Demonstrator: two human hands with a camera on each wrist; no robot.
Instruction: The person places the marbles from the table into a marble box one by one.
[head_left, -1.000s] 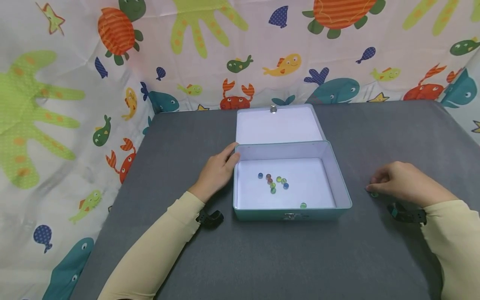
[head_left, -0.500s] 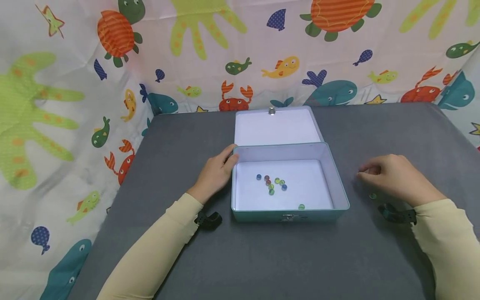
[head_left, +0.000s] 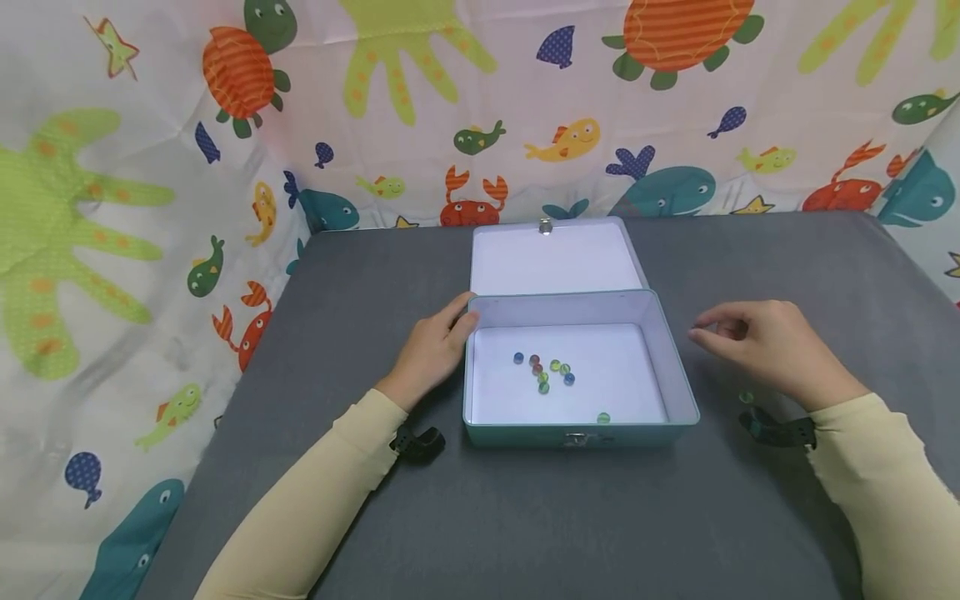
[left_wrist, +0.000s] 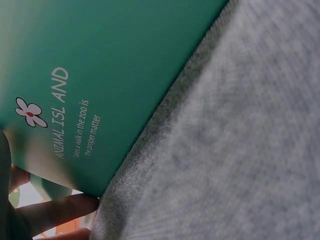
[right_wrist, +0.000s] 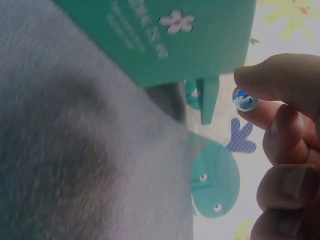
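Observation:
A green tin box (head_left: 577, 437) with a white inside lies on the table with its lid (head_left: 553, 260) folded back. My left hand (head_left: 427, 354) grips its left wall near the back corner, thumb at the rim; fingers (left_wrist: 65, 212) show at that corner in the left wrist view. Several glass marbles sit on the box floor, among them a blue marble (head_left: 518, 357), a red marble (head_left: 535, 360) and a green marble (head_left: 603, 417). To the right of the box, my right hand (head_left: 780, 350) pinches a clear marble with a blue swirl (right_wrist: 244, 99) between thumb and forefinger, above the table.
A green marble (head_left: 746, 397) lies on the grey table (head_left: 480, 517), below the right hand. Behind and to the left hangs a white cloth (head_left: 420, 150) printed with sea animals. Each wrist wears a black band, such as the left wristband (head_left: 417, 445).
My right hand has lifted from the table and moved left toward the box with its marble, uncovering the green marble. The left hand has stayed at the box.

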